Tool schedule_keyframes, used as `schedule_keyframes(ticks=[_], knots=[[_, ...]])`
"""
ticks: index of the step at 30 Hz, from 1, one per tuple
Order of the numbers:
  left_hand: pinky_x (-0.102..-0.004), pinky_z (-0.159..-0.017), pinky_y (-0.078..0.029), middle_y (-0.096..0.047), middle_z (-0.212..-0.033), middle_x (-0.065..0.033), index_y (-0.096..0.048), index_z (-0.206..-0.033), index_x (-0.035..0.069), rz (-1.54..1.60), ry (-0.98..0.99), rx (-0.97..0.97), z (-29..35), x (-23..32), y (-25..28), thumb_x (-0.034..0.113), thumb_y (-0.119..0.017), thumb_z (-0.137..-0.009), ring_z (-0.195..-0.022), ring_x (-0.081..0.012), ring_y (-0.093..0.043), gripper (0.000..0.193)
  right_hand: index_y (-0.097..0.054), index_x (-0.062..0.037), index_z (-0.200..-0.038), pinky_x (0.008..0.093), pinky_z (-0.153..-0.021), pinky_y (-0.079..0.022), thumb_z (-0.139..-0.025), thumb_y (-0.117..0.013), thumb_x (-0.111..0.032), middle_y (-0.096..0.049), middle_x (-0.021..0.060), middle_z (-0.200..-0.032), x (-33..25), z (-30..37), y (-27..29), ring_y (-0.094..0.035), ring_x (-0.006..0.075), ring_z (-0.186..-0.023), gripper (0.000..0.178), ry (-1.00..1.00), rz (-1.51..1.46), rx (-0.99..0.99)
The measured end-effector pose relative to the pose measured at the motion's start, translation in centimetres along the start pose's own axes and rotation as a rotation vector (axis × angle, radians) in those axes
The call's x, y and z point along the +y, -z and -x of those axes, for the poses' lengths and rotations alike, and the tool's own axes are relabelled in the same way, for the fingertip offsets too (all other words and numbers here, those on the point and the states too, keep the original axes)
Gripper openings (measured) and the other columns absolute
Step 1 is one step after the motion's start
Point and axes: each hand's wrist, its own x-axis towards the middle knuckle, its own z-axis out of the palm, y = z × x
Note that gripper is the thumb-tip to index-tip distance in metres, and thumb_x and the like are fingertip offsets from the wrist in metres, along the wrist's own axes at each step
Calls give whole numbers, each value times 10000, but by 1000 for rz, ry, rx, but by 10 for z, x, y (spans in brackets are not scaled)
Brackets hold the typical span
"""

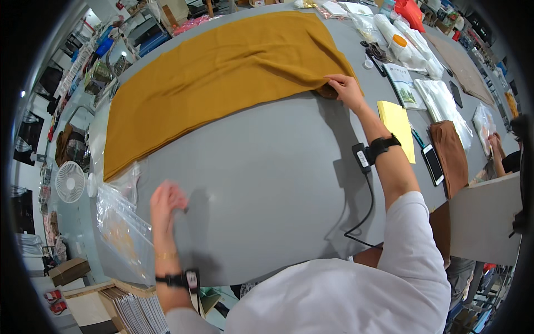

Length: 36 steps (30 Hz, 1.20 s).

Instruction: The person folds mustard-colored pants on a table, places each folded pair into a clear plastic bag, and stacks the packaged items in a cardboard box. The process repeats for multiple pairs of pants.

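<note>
A long mustard-coloured cloth lies folded across the far part of the grey table, with creases running toward its right end. At the near right corner my right hand is closed, pinching the cloth's edge, which is slightly bunched under the fingers. My left hand hovers over the near left of the table, apart from the cloth. Motion blurs its fingers. Nearest to it are clear plastic bags on the table's left side.
Along the right lie a yellow paper, a phone, a brown cloth, a booklet and plastic-wrapped rolls. A small white fan stands at left. A cable hangs from my right wrist. Another person's hand appears far right.
</note>
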Motion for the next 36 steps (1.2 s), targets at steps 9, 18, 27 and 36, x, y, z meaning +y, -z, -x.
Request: schedule_keyframes(ticks=[9,18,27,36], knots=[[-376,-772,-654,-713,-1152,-259,-575,-1271,-57,537,408,-133,-197,10,-163,450,-532,-1091,-966,-344,-741,540,-697,-68,-1343,296,-826,-628,-1086,-551,-204,-653,18,-1188,-48,35,81,-640,94,-968,325,52,-285,-142],[-376,-707,-606,-765,-1057,-151,-664,-1220,13,354,-2,-49,-83,24,-47,405,-578,-1074,-825,-275,-745,428,-699,-12,-1116,383,-832,-560,-899,-654,50,-703,112,-1076,-59,237,84,-668,311,-999,230,575,555,182],[-461,-1045,-518,-611,-1460,-50,-554,-1435,98,607,-71,276,-17,-3,51,419,-447,-1125,-1308,-242,-601,459,-708,2,-998,385,-751,-531,-831,-681,87,-656,116,-888,-76,398,110,-635,298,-827,190,347,660,321],[-379,-719,-564,-637,-1129,-173,-545,-1300,65,1050,-50,445,-157,-17,117,463,-654,-1017,-851,-261,-621,500,-556,38,-1438,353,-1047,-551,-1123,-415,-257,-623,203,-1439,-7,452,216,-632,264,-1290,455,31,-599,873]])
